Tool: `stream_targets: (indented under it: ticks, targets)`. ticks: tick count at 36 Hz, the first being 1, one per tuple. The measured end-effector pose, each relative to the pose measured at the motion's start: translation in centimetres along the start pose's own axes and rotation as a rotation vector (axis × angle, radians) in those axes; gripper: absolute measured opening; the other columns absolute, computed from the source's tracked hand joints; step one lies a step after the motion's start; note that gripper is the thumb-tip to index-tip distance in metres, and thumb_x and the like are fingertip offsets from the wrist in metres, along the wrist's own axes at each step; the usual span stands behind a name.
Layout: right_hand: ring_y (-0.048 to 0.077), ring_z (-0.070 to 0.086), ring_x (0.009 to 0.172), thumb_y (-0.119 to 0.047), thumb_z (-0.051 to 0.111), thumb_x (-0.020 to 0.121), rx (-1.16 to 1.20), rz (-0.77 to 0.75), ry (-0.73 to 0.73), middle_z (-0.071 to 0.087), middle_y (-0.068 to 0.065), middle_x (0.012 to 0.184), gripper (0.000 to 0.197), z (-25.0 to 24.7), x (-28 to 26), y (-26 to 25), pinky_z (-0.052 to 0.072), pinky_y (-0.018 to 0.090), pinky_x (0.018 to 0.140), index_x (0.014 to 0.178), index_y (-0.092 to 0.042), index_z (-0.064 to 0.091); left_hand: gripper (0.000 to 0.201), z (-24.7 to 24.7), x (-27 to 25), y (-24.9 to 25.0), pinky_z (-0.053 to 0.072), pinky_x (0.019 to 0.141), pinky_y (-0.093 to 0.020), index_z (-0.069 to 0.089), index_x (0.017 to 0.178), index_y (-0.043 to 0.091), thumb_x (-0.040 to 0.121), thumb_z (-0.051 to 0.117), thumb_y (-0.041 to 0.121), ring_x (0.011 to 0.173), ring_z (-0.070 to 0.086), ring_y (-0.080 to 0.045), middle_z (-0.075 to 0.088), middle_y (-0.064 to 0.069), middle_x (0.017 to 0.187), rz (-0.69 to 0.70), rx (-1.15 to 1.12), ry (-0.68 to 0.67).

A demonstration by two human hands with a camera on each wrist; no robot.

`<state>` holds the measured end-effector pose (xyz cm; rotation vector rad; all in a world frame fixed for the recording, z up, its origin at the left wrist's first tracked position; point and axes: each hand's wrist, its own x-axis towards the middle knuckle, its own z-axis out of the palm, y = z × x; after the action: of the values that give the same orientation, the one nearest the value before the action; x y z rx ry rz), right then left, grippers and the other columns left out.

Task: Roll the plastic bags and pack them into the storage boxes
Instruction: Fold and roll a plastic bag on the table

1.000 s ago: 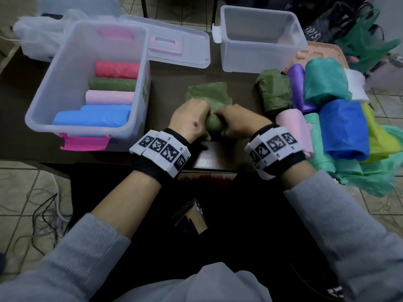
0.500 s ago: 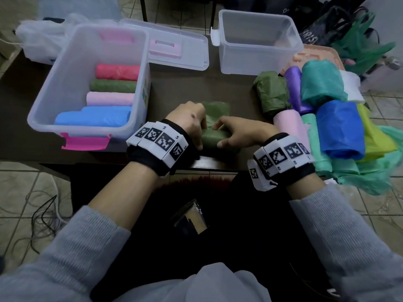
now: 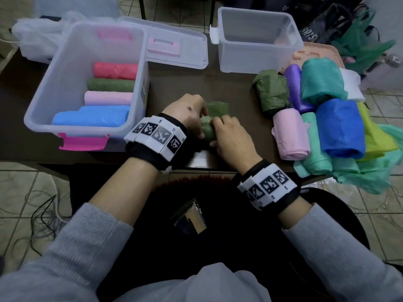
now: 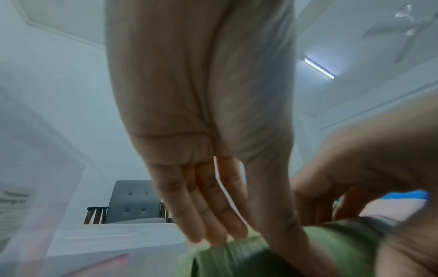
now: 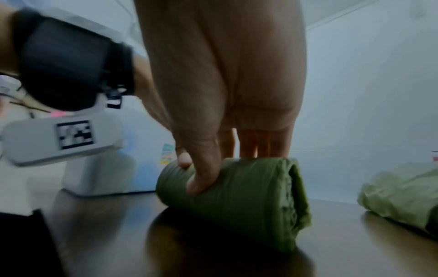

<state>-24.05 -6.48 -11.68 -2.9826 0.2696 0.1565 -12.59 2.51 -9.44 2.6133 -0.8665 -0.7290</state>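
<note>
Both hands rest on a half-rolled green bag on the dark surface. The left hand lays straight fingers on it. The right hand curls thumb and fingers around it, beside a storage box holding four rolls.
</note>
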Motion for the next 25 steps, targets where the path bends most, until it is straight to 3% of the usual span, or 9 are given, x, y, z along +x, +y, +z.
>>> stream_targets:
  ticks: [4, 11, 14, 17, 20, 25]
  targets:
    - [0.033, 0.047, 0.114, -0.022, 0.064, 0.087, 0.115, 0.006, -0.098, 0.053, 0.016, 0.121, 0.041, -1.0, 1.9, 1.3, 0.039, 0.037, 0.088, 0.122, -0.006, 0.052, 0.036, 0.3, -0.2, -0.1, 0.053, 0.086, -0.037, 0.070, 0.097, 0.019, 0.064, 0.084, 0.015, 0.095, 0.062, -0.023, 0.064, -0.006, 0.104, 0.040, -0.051, 0.138]
    - [0.023, 0.056, 0.109, -0.030, 0.062, 0.089, 0.240, 0.011, -0.311, 0.061, 0.008, 0.120, 0.043, -3.2, 4.8, 3.1, 0.034, 0.022, 0.081, 0.129, -0.015, 0.055, 0.028, 1.0, 0.5, -0.5, 0.051, 0.091, -0.039, 0.068, 0.112, 0.021, 0.085, 0.066, 0.019, 0.104, 0.061, -0.027, 0.063, -0.010, 0.116, 0.061, -0.104, 0.169]
    - [0.014, 0.053, 0.096, -0.031, 0.060, 0.090, 0.275, 0.012, -0.395, 0.063, 0.004, 0.114, 0.041, -3.9, 5.6, 3.5, 0.033, 0.022, 0.080, 0.128, -0.015, 0.057, 0.027, 1.1, 0.9, -0.6, 0.049, 0.095, -0.038, 0.067, 0.113, 0.023, 0.087, 0.064, 0.023, 0.108, 0.060, -0.025, 0.063, -0.009, 0.118, 0.044, -0.131, 0.166]
    - [0.013, 0.054, 0.093, -0.032, 0.059, 0.091, 0.272, 0.014, -0.448, 0.064, 0.002, 0.108, 0.039, -4.4, 6.3, 3.6, 0.036, 0.023, 0.080, 0.126, -0.016, 0.059, 0.026, 1.2, 1.5, -0.6, 0.047, 0.096, -0.036, 0.067, 0.113, 0.021, 0.087, 0.064, 0.023, 0.109, 0.059, -0.025, 0.065, -0.010, 0.117, 0.021, -0.154, 0.158]
    - [0.015, 0.056, 0.097, -0.034, 0.059, 0.091, 0.255, 0.034, -0.484, 0.065, 0.004, 0.112, 0.037, -4.6, 7.0, 3.7, 0.043, 0.030, 0.091, 0.125, -0.017, 0.060, 0.025, 0.9, 1.9, -0.6, 0.047, 0.096, -0.034, 0.067, 0.114, 0.020, 0.089, 0.062, 0.022, 0.109, 0.059, -0.025, 0.065, -0.010, 0.116, 0.014, -0.162, 0.142]
    - [0.020, 0.056, 0.112, -0.033, 0.062, 0.089, 0.254, 0.078, -0.528, 0.062, 0.006, 0.122, 0.043, -4.8, 8.1, 3.7, 0.042, 0.035, 0.102, 0.128, -0.016, 0.057, 0.025, 0.2, 2.5, -0.6, 0.047, 0.097, -0.036, 0.068, 0.114, 0.020, 0.089, 0.062, 0.022, 0.109, 0.060, -0.023, 0.066, -0.009, 0.115, 0.021, -0.160, 0.090]
